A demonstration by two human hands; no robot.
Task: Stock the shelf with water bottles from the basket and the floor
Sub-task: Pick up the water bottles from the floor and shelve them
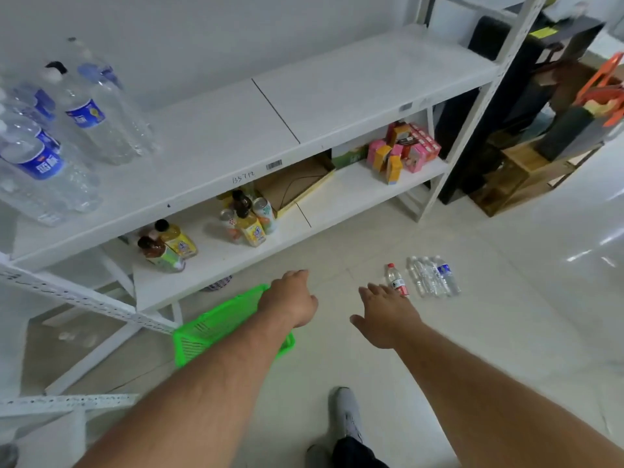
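Several clear water bottles with blue labels (84, 116) stand at the left end of the white shelf (236, 130). On the floor to the right stand a small red-capped bottle (395, 278) and a cluster of clear water bottles (434, 275). A green basket (216, 327) sits on the floor by the shelf, partly hidden under my left forearm. My left hand (290, 298) hangs over the basket's far corner, fingers curled down, holding nothing that I can see. My right hand (385, 310) is spread, fingertips just short of the red-capped bottle.
The lower shelf (354, 194) holds juice bottles, cans, a flat cardboard tray and small coloured boxes. Dark furniture and wooden crates stand at the right beyond the shelf post. My grey shoe (347, 417) is on the pale tiled floor below.
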